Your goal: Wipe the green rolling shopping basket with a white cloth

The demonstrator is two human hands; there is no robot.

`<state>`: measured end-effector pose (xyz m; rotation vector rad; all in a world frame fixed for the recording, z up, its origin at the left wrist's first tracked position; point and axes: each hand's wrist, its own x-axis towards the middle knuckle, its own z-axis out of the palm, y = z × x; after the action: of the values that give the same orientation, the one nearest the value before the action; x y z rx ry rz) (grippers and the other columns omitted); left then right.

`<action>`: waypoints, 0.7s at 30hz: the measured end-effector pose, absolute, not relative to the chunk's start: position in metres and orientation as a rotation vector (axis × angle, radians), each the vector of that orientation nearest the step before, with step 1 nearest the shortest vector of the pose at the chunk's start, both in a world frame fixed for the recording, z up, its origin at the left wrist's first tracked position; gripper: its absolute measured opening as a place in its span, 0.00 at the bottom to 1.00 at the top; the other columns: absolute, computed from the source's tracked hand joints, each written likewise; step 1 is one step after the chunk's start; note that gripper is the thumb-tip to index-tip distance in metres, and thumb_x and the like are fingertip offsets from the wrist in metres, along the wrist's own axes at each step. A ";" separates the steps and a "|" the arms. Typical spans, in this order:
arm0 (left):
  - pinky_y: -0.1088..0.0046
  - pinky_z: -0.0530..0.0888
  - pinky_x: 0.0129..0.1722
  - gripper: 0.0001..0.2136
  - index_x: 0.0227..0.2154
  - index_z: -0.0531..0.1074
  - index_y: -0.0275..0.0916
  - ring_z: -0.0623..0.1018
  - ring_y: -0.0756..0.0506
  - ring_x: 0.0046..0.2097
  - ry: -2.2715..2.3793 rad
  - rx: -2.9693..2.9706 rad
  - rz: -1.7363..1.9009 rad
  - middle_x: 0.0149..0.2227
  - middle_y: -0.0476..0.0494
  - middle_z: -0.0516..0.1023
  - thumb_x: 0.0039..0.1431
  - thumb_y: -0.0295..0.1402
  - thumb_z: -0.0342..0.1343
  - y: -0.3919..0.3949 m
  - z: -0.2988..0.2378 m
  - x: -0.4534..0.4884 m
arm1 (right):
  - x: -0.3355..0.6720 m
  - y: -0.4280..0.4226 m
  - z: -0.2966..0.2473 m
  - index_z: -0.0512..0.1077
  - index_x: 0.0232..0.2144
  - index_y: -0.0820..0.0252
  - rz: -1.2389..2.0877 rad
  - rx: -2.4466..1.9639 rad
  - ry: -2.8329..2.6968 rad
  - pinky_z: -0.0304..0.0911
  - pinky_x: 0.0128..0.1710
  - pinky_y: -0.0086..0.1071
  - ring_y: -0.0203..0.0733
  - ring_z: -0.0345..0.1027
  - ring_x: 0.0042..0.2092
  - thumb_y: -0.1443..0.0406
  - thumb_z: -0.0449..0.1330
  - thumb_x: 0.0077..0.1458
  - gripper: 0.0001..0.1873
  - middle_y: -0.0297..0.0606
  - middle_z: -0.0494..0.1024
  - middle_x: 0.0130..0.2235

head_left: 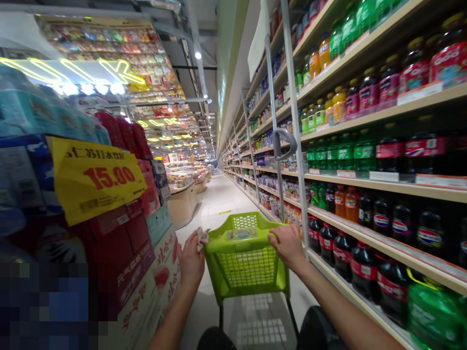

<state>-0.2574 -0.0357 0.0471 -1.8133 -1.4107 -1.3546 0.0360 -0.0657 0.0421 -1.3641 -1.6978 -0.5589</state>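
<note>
A lime-green shopping cart [243, 265] stands in front of me in a store aisle, its basket empty. My left hand [191, 260] is closed at the left end of the cart's handle and also pinches a crumpled white paper [202, 237]. My right hand [288, 245] is wrapped round the right end of the handle. Both forearms reach in from the bottom of the view.
Shelves of soft-drink bottles [365, 155] run along the right, very close to the cart. On the left stand stacked red and blue boxes [120, 233] with a yellow price sign [95, 177] reading 15.00. The tiled aisle [222, 194] stretches ahead past low display counters [182, 197].
</note>
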 end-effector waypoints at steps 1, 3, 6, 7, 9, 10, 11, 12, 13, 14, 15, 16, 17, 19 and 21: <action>0.52 0.60 0.52 0.13 0.39 0.70 0.39 0.71 0.41 0.49 -1.402 -1.849 -1.354 0.46 0.38 0.74 0.52 0.28 0.45 -0.036 0.048 -0.249 | 0.035 -0.065 0.041 0.73 0.32 0.55 -0.555 -1.362 -1.691 0.46 0.44 0.37 0.42 0.61 0.37 0.59 0.50 0.55 0.12 0.34 0.74 0.30; 0.54 0.61 0.52 0.14 0.40 0.70 0.40 0.70 0.42 0.50 -1.318 -1.995 -1.317 0.47 0.40 0.73 0.51 0.26 0.45 -0.040 0.051 -0.219 | 0.036 -0.064 0.040 0.73 0.32 0.55 -0.548 -1.359 -1.684 0.45 0.44 0.37 0.42 0.61 0.37 0.59 0.51 0.55 0.12 0.34 0.74 0.30; 0.55 0.60 0.54 0.16 0.41 0.69 0.40 0.69 0.43 0.52 -1.140 -2.165 -1.239 0.49 0.41 0.72 0.49 0.23 0.46 -0.049 0.054 -0.174 | 0.040 -0.064 0.038 0.73 0.32 0.56 -0.553 -1.355 -1.684 0.45 0.46 0.38 0.41 0.61 0.38 0.60 0.50 0.55 0.12 0.34 0.74 0.30; 0.54 0.59 0.55 0.17 0.42 0.69 0.40 0.68 0.43 0.52 -1.095 -2.198 -1.211 0.50 0.41 0.71 0.49 0.22 0.46 -0.051 0.054 -0.167 | 0.043 -0.064 0.038 0.73 0.32 0.56 -0.558 -1.353 -1.686 0.45 0.46 0.38 0.41 0.62 0.38 0.60 0.50 0.55 0.13 0.34 0.74 0.31; 0.52 0.55 0.56 0.18 0.42 0.69 0.41 0.68 0.43 0.53 -1.084 -2.216 -1.182 0.51 0.42 0.70 0.49 0.22 0.46 -0.052 0.056 -0.170 | 0.048 -0.066 0.037 0.73 0.33 0.56 -0.570 -1.347 -1.694 0.46 0.46 0.38 0.41 0.62 0.38 0.60 0.49 0.56 0.13 0.35 0.74 0.31; 0.51 0.54 0.56 0.18 0.43 0.69 0.42 0.69 0.43 0.52 -1.135 -2.192 -1.195 0.50 0.42 0.71 0.49 0.22 0.46 -0.051 0.057 -0.179 | 0.050 -0.067 0.037 0.73 0.33 0.56 -0.572 -1.343 -1.702 0.46 0.46 0.38 0.41 0.62 0.38 0.59 0.49 0.56 0.14 0.35 0.74 0.31; 0.50 0.55 0.56 0.17 0.42 0.69 0.42 0.69 0.42 0.51 -1.221 -2.141 -1.227 0.49 0.42 0.72 0.50 0.23 0.46 -0.049 0.058 -0.190 | 0.051 -0.068 0.037 0.73 0.34 0.56 -0.570 -1.339 -1.709 0.46 0.46 0.38 0.41 0.62 0.39 0.59 0.48 0.56 0.14 0.35 0.74 0.32; 0.49 0.56 0.55 0.16 0.42 0.69 0.41 0.70 0.42 0.50 -1.325 -2.073 -1.270 0.48 0.41 0.73 0.51 0.24 0.46 -0.047 0.060 -0.200 | 0.052 -0.069 0.037 0.72 0.34 0.56 -0.565 -1.337 -1.712 0.46 0.46 0.38 0.41 0.62 0.39 0.59 0.48 0.56 0.14 0.35 0.74 0.32; 0.49 0.58 0.54 0.15 0.41 0.70 0.41 0.71 0.41 0.49 -1.424 -2.006 -1.308 0.47 0.41 0.73 0.51 0.25 0.45 -0.045 0.062 -0.209 | 0.052 -0.069 0.037 0.72 0.33 0.55 -0.557 -1.336 -1.708 0.45 0.47 0.39 0.41 0.62 0.39 0.59 0.48 0.56 0.14 0.35 0.75 0.32; 0.50 0.59 0.52 0.14 0.40 0.70 0.40 0.71 0.41 0.49 -1.497 -1.964 -1.332 0.46 0.41 0.74 0.52 0.25 0.46 -0.044 0.064 -0.212 | 0.052 -0.070 0.037 0.72 0.33 0.55 -0.549 -1.338 -1.697 0.45 0.47 0.39 0.41 0.62 0.39 0.59 0.48 0.56 0.14 0.35 0.75 0.32; 0.51 0.61 0.52 0.14 0.39 0.70 0.39 0.72 0.41 0.48 -1.532 -1.956 -1.340 0.45 0.41 0.74 0.51 0.25 0.46 -0.044 0.066 -0.211 | 0.051 -0.071 0.037 0.72 0.33 0.55 -0.543 -1.341 -1.682 0.45 0.48 0.39 0.42 0.62 0.39 0.60 0.48 0.56 0.14 0.35 0.75 0.32; 0.53 0.62 0.52 0.14 0.39 0.70 0.39 0.71 0.41 0.49 -1.522 -1.991 -1.331 0.45 0.41 0.74 0.51 0.24 0.46 -0.044 0.068 -0.203 | 0.051 -0.071 0.037 0.73 0.32 0.55 -0.538 -1.344 -1.666 0.44 0.48 0.40 0.42 0.62 0.39 0.60 0.48 0.56 0.14 0.35 0.75 0.33; 0.54 0.62 0.52 0.15 0.39 0.71 0.39 0.71 0.42 0.49 -1.470 -2.063 -1.302 0.46 0.41 0.74 0.50 0.23 0.46 -0.046 0.070 -0.190 | 0.050 -0.071 0.037 0.73 0.32 0.55 -0.535 -1.345 -1.656 0.44 0.49 0.40 0.42 0.62 0.39 0.60 0.48 0.56 0.14 0.34 0.75 0.33; 0.56 0.61 0.53 0.16 0.41 0.70 0.39 0.70 0.44 0.51 -1.289 -2.223 -1.235 0.47 0.42 0.73 0.50 0.22 0.47 -0.053 0.071 -0.156 | 0.050 -0.071 0.037 0.72 0.32 0.55 -0.531 -1.339 -1.658 0.44 0.49 0.40 0.42 0.63 0.39 0.60 0.48 0.56 0.14 0.35 0.75 0.33; 0.57 0.61 0.53 0.13 0.40 0.71 0.41 0.68 0.44 0.52 -1.113 -2.337 -1.167 0.48 0.42 0.72 0.52 0.24 0.48 -0.061 0.072 -0.126 | 0.051 -0.071 0.037 0.72 0.33 0.55 -0.531 -1.331 -1.673 0.45 0.48 0.40 0.42 0.63 0.39 0.60 0.47 0.56 0.14 0.35 0.75 0.33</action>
<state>-0.1259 -0.0606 0.0717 -2.3366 -1.1129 -1.1672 0.0508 -0.0709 0.0370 -1.3313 -1.6728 -0.5307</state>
